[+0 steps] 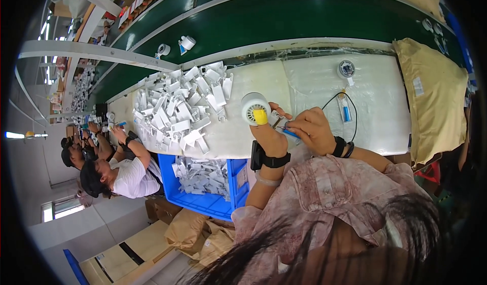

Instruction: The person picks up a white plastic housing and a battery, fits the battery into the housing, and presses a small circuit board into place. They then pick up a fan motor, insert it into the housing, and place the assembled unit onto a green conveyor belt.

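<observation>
My left hand (272,139) is closed around a white round housing (255,108) with a slotted grille, held above the table. A yellow cover (260,116) sits at the thumb, over the grille. Beside the housing, my right hand (314,132) has its fingers pinched together close to a slim blue cylinder (290,133); what exactly they grip is too small to make out. Farther right on the table lies a similar round unit (346,69) with its inside showing. Below it rests a narrow part with a blue cylinder (346,111), beside a looping black cable (356,115).
A heap of white plastic parts (177,105) covers the table's left. Below it stands a blue bin (236,183) of similar parts. Behind runs a green conveyor (284,19) carrying white units (187,42). A brown paper sack (431,100) lies right; other people (134,173) work far left.
</observation>
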`<state>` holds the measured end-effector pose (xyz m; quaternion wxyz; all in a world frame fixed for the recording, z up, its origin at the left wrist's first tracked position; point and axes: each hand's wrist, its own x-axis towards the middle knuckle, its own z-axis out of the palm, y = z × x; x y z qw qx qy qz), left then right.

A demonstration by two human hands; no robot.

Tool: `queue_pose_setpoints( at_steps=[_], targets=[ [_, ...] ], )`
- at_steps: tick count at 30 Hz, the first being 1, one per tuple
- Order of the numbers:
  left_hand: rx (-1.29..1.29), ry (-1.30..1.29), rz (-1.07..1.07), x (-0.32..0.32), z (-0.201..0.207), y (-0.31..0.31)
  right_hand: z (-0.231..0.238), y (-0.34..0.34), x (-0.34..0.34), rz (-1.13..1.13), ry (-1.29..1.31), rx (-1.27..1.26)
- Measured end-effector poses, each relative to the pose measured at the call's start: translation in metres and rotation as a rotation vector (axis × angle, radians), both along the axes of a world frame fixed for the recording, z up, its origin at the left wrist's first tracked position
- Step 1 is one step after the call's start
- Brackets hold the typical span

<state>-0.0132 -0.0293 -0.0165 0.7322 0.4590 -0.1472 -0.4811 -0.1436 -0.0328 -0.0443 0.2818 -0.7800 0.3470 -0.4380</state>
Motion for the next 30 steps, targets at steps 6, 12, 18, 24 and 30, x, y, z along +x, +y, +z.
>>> queue_pose_setpoints(
  at_steps=[6, 12, 18, 24, 30],
  targets=[
    [-0.026, -0.018, -0.001, 0.000, 0.001, 0.000, 0.004, 0.005, -0.001, 0.022, 0.128, -0.123],
    [0.063, -0.072, -0.012, 0.005, -0.008, 0.003, 0.014, -0.013, -0.008, 0.177, 0.182, -0.104],
    [0.069, 0.104, 0.017, 0.020, -0.021, 0.005, 0.007, -0.025, -0.020, 0.162, 0.003, 0.059],
    [0.104, 0.141, 0.183, 0.061, -0.033, 0.023, -0.018, -0.055, -0.006, 0.305, 0.141, 0.323],
    [0.138, 0.117, 0.377, 0.101, -0.051, 0.053, -0.057, -0.100, 0.070, 0.498, 0.527, 0.200]
  ],
)
